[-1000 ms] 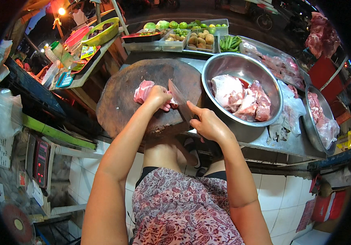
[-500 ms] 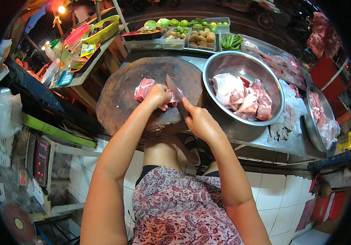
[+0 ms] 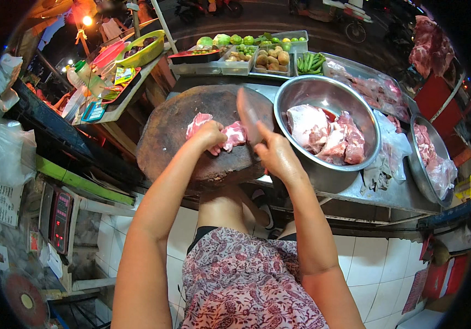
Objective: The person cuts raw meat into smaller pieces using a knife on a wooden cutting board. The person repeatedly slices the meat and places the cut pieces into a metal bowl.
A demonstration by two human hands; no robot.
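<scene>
One round wooden chopping block (image 3: pixel 175 129), dark and worn, lies under both hands and is the largest thing in reach. Just right of the right hand stands one big steel bowl (image 3: pixel 323 93) with several pale and pink chunks of raw meat (image 3: pixel 326 134) heaped in it; a second steel bowl (image 3: pixel 427 164), also holding meat, sits farther right, well apart from the hands. Beyond the hands, at the far edge of the counter, are a few clear trays of vegetables (image 3: pixel 257 55), green and brown.

One cleaver (image 3: pixel 248 115) is raised above the block, blade tilted up and away, its handle hidden in the right hand (image 3: pixel 276 156), which is closed tight around it with the forefinger stretched along the blade's back. The right forearm comes up from the lower edge, the wrist bent slightly inward.

One piece of raw pork (image 3: pixel 234 134), pink with white fat, lies on the block between the two hands. The left hand (image 3: pixel 209 136) rests on it, fingers curled and pressing it down, so the meat shows on either side of the knuckles. The left arm reaches out nearly straight.
</scene>
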